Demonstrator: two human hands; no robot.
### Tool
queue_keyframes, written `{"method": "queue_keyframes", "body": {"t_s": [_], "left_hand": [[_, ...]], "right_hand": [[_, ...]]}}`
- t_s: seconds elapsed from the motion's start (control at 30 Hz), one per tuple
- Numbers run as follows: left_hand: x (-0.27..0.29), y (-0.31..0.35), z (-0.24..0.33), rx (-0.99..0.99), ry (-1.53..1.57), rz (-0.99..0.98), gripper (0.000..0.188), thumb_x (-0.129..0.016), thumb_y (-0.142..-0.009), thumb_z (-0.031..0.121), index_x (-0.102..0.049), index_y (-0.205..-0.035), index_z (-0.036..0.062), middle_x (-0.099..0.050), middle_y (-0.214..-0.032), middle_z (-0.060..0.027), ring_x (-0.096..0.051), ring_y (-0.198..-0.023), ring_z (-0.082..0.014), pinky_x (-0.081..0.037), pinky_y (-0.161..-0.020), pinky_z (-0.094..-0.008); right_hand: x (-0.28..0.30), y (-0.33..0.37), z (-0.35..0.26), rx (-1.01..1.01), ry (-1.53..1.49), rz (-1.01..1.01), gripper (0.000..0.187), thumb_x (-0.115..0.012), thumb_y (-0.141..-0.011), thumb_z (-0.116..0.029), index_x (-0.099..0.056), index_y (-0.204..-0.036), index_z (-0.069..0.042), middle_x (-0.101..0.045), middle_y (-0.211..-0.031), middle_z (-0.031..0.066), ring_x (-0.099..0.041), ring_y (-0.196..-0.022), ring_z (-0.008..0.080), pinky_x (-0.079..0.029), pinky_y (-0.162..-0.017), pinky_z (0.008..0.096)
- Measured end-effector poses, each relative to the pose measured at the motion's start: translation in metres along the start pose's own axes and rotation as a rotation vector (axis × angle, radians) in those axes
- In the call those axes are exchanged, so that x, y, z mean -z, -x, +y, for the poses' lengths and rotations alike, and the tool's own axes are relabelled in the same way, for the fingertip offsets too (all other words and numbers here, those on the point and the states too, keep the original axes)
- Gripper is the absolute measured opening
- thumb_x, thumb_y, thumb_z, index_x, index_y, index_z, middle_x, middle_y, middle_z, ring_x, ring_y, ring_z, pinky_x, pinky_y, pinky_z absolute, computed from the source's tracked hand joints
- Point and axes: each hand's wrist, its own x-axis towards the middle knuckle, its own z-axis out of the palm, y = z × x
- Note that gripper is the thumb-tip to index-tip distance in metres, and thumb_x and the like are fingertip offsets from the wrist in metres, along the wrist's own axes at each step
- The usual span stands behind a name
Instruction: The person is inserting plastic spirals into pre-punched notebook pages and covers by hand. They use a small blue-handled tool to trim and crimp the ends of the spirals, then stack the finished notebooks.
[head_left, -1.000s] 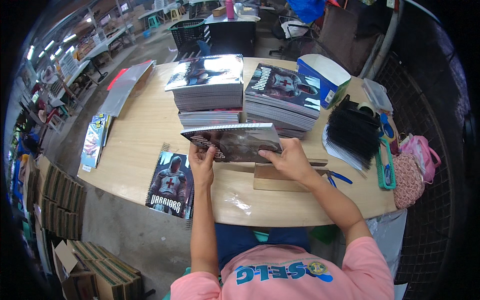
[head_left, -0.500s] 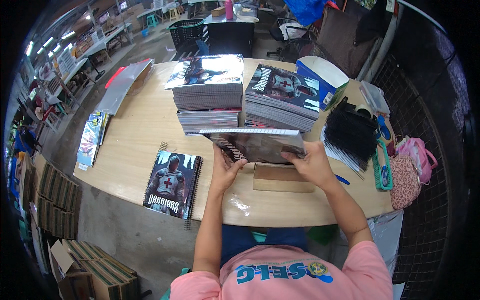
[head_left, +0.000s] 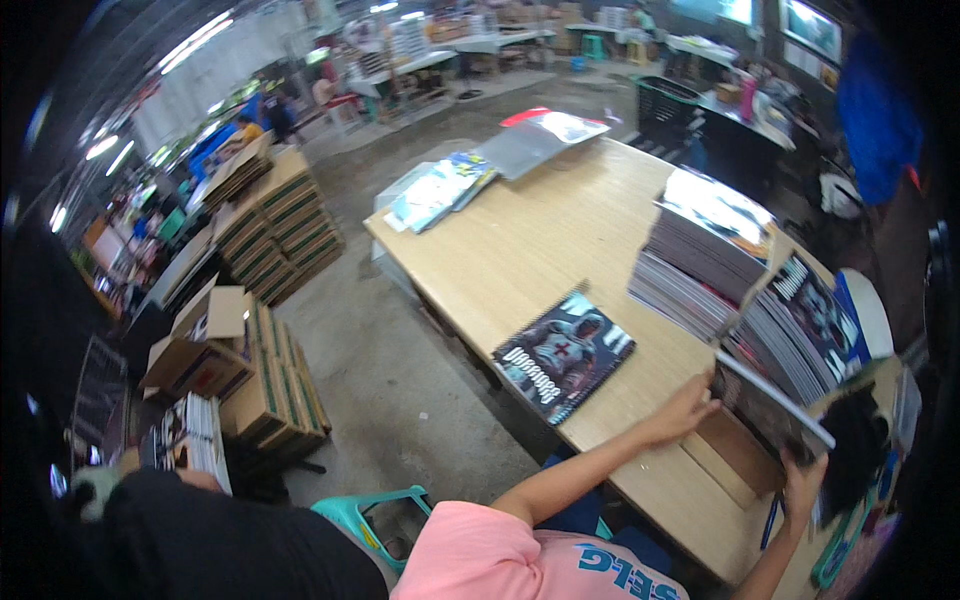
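Note:
My left hand (head_left: 685,408) and my right hand (head_left: 803,482) grip a dark-covered book (head_left: 768,408) by its two ends, holding it on edge with its pale page edge upward. It stands over a brown wooden block (head_left: 735,455) near the table's front edge. Left of my hands lies a spiral-bound notebook (head_left: 565,355), its cover showing an armoured knight with a red cross. Just beyond the held book rise two tall stacks of similar books, one stack (head_left: 690,255) topped by a glaring cover, the other stack (head_left: 800,325) by a knight cover.
Black binding coils (head_left: 855,440) and a blue pen (head_left: 770,520) lie at the right. Plastic-wrapped booklets (head_left: 440,190) and a grey sheet (head_left: 540,150) rest at the table's far left corner. A person in black (head_left: 230,540) is close at my left, near cardboard boxes (head_left: 275,375) and a green stool (head_left: 375,515).
The view has swung to the left, so the table now sits at the right and a person in black appears. Both hands still hold the book, its near end now tilted downward.

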Motion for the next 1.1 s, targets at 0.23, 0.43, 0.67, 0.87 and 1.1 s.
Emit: {"method": "queue_keyframes", "body": {"t_s": [0.23,0.43,0.67,0.87,1.1], "left_hand": [[-0.046,-0.003,-0.005,-0.334,0.199,0.109,0.085,-0.033,-0.094,0.066,-0.027,-0.146,-0.0001,-0.034,-0.147,-0.0193,-0.030,-0.138,-0.0323,-0.022,-0.114,-0.0409],[-0.037,0.007,-0.006,-0.295,0.286,0.145,0.083,-0.040,-0.093,0.064,-0.028,-0.146,0.0006,-0.038,-0.143,-0.0178,-0.032,-0.136,-0.0289,-0.023,-0.113,-0.0400],[-0.007,0.020,0.051,-0.413,0.215,0.492,0.065,-0.051,-0.094,0.052,-0.043,-0.134,0.0008,-0.051,-0.127,-0.0161,-0.048,-0.120,-0.0224,-0.035,-0.103,-0.0348],[-0.032,-0.004,0.069,-0.135,0.221,0.548,0.027,-0.065,-0.089,0.019,-0.053,-0.107,0.0036,-0.058,-0.088,-0.0054,-0.057,-0.084,-0.0139,-0.045,-0.077,-0.0283],[-0.030,-0.004,0.068,-0.058,0.164,0.569,0.031,-0.065,-0.085,0.018,-0.052,-0.110,0.0039,-0.059,-0.085,-0.0064,-0.059,-0.083,-0.0175,-0.045,-0.076,-0.0301]], "right_hand": [[0.031,-0.006,0.172,-0.119,0.179,0.185,0.055,-0.062,-0.092,-0.031,-0.043,-0.133,0.001,-0.050,-0.129,0.0135,-0.045,-0.121,0.0244,-0.030,-0.106,0.0360],[-0.057,0.023,0.228,-0.308,-0.495,0.240,0.063,-0.057,-0.093,-0.042,-0.041,-0.135,0.001,-0.049,-0.127,0.0156,-0.045,-0.120,0.0238,-0.029,-0.107,0.0358],[-0.063,0.042,0.012,0.284,-0.571,0.298,0.083,-0.050,-0.090,-0.058,-0.034,-0.140,0.005,-0.052,-0.118,0.0208,-0.049,-0.114,0.0275,-0.033,-0.103,0.0361],[-0.066,0.024,-0.003,0.093,-0.676,0.451,0.040,-0.042,-0.097,-0.028,-0.056,-0.111,0.007,-0.057,-0.102,0.0154,-0.052,-0.096,0.0239,-0.040,-0.091,0.0370],[-0.069,0.029,-0.012,0.091,-0.474,0.434,0.039,-0.038,-0.097,-0.028,-0.060,-0.099,0.004,-0.057,-0.099,0.0129,-0.050,-0.097,0.0227,-0.037,-0.091,0.0365]]}}
